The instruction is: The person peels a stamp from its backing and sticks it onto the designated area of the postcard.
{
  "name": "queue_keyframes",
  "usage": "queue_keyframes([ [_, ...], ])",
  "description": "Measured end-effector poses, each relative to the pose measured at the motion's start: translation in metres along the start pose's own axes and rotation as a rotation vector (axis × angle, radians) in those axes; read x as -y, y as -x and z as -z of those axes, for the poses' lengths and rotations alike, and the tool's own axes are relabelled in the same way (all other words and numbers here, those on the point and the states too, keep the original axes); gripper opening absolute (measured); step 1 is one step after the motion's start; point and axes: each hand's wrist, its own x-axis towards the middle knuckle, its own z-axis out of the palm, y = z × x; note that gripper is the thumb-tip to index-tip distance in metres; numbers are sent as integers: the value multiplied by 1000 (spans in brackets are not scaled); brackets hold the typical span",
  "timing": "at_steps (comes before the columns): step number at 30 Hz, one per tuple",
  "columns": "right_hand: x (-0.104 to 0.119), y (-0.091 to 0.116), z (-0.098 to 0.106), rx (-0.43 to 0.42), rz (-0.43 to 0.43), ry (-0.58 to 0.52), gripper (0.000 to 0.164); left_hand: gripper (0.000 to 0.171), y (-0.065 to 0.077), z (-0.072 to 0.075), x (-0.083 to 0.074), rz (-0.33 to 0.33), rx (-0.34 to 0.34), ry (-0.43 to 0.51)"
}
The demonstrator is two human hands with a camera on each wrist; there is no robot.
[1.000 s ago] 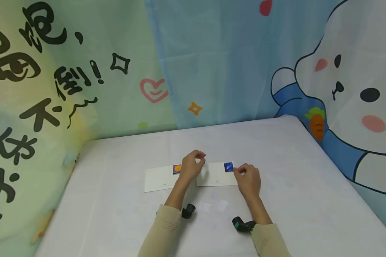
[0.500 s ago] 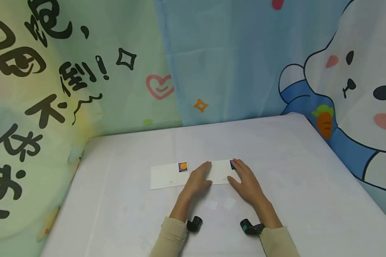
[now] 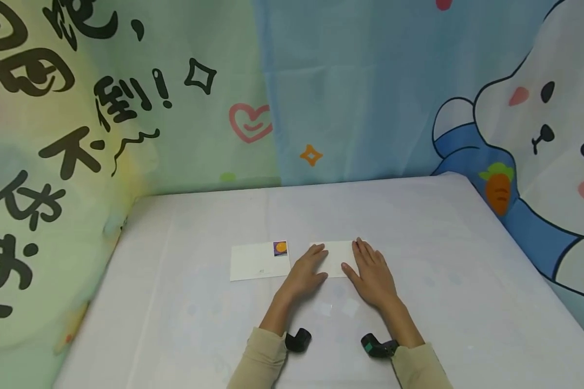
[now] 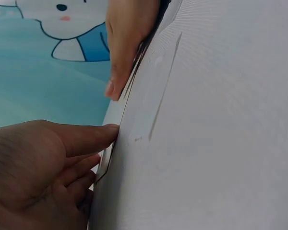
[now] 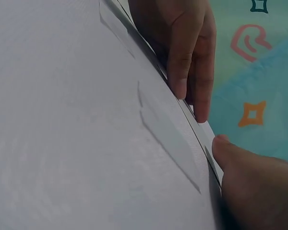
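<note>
Flat on the table lies a white envelope, with both hands over its two ends. The left hand rests on its left end, fingers extended and thumb near the lower edge. Over the right end the right hand lies with its fingers straight, hiding the corner where a blue stamp showed earlier. In the left wrist view the thumb touches the envelope's edge. A second white envelope lies to the left, apart from the hands, bearing an orange and purple stamp at its upper right.
Thin translucent pieces lie on the white table in front of the envelope. Black wrist cameras sit at both cuffs. A printed curtain hangs behind the table's far edge.
The right hand has gone from pinching near the blue stamp to lying flat over that corner. The left hand has lowered onto the envelope's left end, uncovering the other envelope's right side.
</note>
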Motion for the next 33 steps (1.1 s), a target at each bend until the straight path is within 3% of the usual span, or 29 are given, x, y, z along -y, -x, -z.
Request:
queue_keyframes([
  [4,-2,-2,3,10,-20,42,69,52,-4,-2,-2,-18,7,-28],
  [10,-1,-11,2,-45,-30,21,68,50,-11,-3,4,-54,-7,-102],
  [17,-6,-7,-11,-25,-38,48,71,50,-8,-8,8,-48,9,-89],
  [24,-1,-2,-10,14,-31,40,73,49,-1,-10,10,-40,-3,-88],
  [33,-2,-10,-3,26,-26,43,75,48,-11,-6,10,-53,-21,-90],
])
